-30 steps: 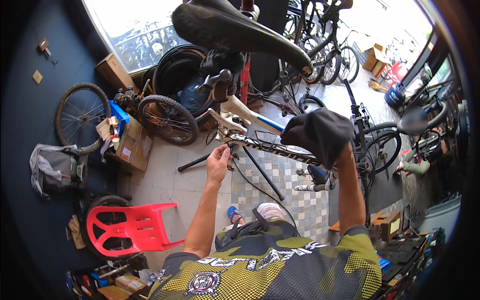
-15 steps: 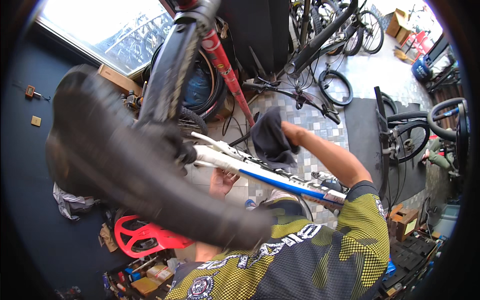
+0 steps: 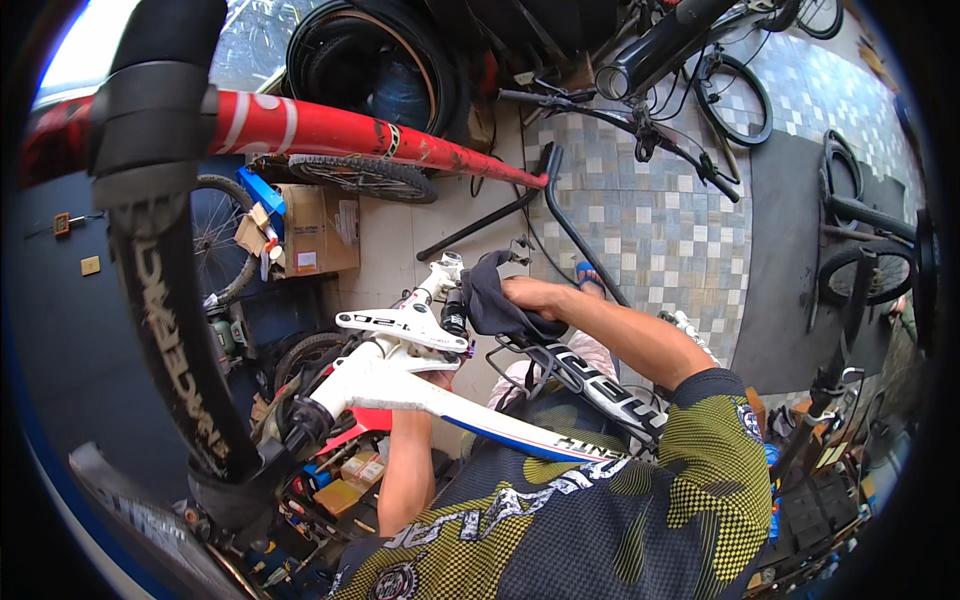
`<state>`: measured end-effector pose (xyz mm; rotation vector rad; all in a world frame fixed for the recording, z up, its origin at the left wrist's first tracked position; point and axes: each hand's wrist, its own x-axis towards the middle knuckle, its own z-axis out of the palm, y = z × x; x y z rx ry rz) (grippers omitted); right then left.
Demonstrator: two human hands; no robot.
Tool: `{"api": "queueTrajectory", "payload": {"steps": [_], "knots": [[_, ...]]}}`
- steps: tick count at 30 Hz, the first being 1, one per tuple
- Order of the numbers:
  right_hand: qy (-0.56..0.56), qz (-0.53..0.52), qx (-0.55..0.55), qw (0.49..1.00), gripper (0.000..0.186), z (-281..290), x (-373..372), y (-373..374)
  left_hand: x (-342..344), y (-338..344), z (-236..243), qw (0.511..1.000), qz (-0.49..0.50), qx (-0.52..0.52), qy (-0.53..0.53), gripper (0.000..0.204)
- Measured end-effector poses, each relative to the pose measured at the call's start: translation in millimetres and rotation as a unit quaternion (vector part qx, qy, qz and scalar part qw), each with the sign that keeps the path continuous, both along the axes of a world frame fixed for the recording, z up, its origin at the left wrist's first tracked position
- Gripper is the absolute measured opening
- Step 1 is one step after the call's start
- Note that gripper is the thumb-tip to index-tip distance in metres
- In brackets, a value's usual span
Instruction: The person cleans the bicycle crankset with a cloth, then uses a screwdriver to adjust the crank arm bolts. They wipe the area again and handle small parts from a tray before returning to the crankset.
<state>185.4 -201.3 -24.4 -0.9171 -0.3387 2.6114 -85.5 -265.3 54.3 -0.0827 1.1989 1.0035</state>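
Note:
A white bicycle frame [image 3: 400, 388] with blue and black trim lies across in front of me, its rear shock [image 3: 454, 312] and white linkage plate [image 3: 400, 325] facing up. My right hand [image 3: 532, 296] grips a dark grey cloth [image 3: 493, 298], which is bunched against the frame beside the shock. My left hand [image 3: 438, 378] reaches up from below to the underside of the frame by the linkage; its fingers are mostly hidden there. At the left, the black arm [image 3: 170, 320] of a repair stand with a red post [image 3: 340, 135] reaches down to the frame's end.
The stand's black legs [image 3: 565, 205] spread over the tiled floor. Tyres [image 3: 375, 75] and a cardboard box [image 3: 318, 228] sit behind the post. Another bike's handlebar [image 3: 640, 130] is at the far right, above a grey mat [image 3: 790, 260]. Tools and small boxes [image 3: 350, 490] lie at lower left.
The frame has turned, and its linkage side now shows. The cloth, held out in the air before, is now against the frame by the shock. The view has also shifted.

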Motion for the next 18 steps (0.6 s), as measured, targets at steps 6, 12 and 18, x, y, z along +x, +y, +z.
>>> {"api": "queueTrajectory", "payload": {"steps": [6, 12, 18], "knots": [[0.009, 0.087, 0.025, 0.996, 0.044, 17.1, -1.6, 12.0, 2.5, -13.4, 5.4, 0.996, 0.016, -0.021, -0.083, 0.044], [-0.039, 0.204, 0.176, 0.962, 0.058, 28.2, -31.1, 26.4, 7.1, -18.5, 15.2, 0.841, -0.308, 0.192, 0.401, 0.039], [-0.17, 0.194, 0.291, 0.921, 0.073, 1.5, -58.1, 23.8, 24.6, -14.2, 26.3, 0.972, -0.155, 0.045, 0.169, 0.033]]}}
